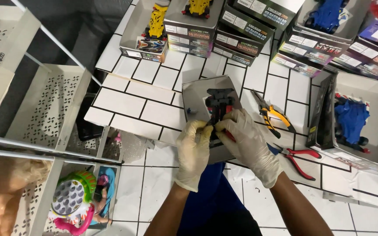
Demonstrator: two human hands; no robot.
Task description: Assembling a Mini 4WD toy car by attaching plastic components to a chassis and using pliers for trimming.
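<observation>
From the head camera, looking straight down, both gloved hands meet over a black toy-car chassis (219, 105) that sits on the grey inner face of an opened box lid (197, 89), on the white tiled table (154, 94).

The left hand (193, 150) has its fingers curled in, thumb and forefinger pinched against the near end of the chassis. The right hand (248, 140) comes in from the other side, fingers closed around the same end, with something red just showing under them; what it is I cannot tell. So both grips are shut on the chassis, tips almost touching each other.

To do this well, I would judge that the left hand should stay the anchor and keep the chassis flat on the lid, while the right does the fine work with fingertips only. Small parts could slip in those gloves, so light, slow pressure seems wise.

Both wrists are bent slightly down, forearms angling in from the bottom edge to form a narrow V.

Yellow-handled cutters (271, 114) and red-handled pliers (298, 157) lie just right of the hands, untouched. Boxed model cars (189, 35) are stacked along the far edge.
</observation>
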